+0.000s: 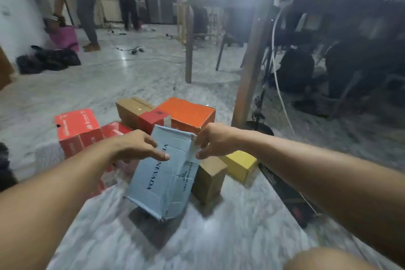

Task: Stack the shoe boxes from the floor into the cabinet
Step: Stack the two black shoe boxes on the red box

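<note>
On the marble floor (219, 237), between my two hands, a pale blue shoe box (161, 173) stands tilted on one lower corner. My left hand (135, 146) lies over its upper left edge, fingers curled onto the top face; my right hand (211, 140) pinches the upper right corner. Both are closed on it. Beyond my hands: an orange box (186, 114), a plain brown carton (131, 108), a small dark red box (153, 119). Left of my left hand, red boxes (76, 131). Below my right hand, a brown box (209, 178) and a yellow box (240, 165).

Judgement: thin creased cardboard, light, crushable; grip the two short ends, not the lid. Cabinet not in view.

Lettering: "NEVADA" legible; the rest is under my thumb or blurred.
</note>
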Demonstrator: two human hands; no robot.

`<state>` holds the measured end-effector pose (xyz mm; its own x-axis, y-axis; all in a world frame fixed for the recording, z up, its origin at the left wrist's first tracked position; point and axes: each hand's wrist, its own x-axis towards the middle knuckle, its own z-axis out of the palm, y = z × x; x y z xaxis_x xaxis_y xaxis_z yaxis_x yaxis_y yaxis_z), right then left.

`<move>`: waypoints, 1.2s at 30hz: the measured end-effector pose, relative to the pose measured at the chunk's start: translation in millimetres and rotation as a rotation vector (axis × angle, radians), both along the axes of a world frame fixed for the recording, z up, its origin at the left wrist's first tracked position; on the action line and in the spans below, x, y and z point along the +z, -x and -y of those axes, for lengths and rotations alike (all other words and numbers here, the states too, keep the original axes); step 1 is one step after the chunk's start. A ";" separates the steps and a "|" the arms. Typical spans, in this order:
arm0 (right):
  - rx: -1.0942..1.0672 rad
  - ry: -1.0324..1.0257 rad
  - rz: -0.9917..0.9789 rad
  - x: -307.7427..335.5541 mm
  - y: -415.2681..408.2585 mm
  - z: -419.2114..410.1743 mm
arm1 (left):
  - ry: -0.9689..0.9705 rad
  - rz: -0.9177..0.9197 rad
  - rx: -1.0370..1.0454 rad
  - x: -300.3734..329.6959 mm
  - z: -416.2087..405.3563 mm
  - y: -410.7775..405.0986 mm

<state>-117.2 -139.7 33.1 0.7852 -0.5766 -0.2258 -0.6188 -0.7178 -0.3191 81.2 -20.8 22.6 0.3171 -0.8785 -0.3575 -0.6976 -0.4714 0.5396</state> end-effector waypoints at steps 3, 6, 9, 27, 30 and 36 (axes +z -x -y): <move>-0.150 -0.037 -0.017 -7.1 75.7 25.9 | -0.007 -0.035 -0.126 -5.5 45.1 59.1; -0.309 -0.051 -0.015 -24.0 143.7 48.4 | -0.003 -0.078 -0.219 -21.2 83.2 115.5; -0.464 -0.065 -0.042 -53.7 204.5 70.9 | -0.007 -0.077 -0.286 -43.1 119.3 163.7; -1.221 -0.509 -0.308 -236.0 348.3 156.4 | 0.046 0.024 -0.521 -202.7 390.8 306.5; -1.353 -0.552 -0.108 -249.7 345.1 159.2 | 0.026 0.095 -0.582 -218.9 416.8 313.9; -1.437 -0.464 0.067 -255.7 351.7 169.7 | -0.085 0.136 -0.686 -236.9 446.6 324.8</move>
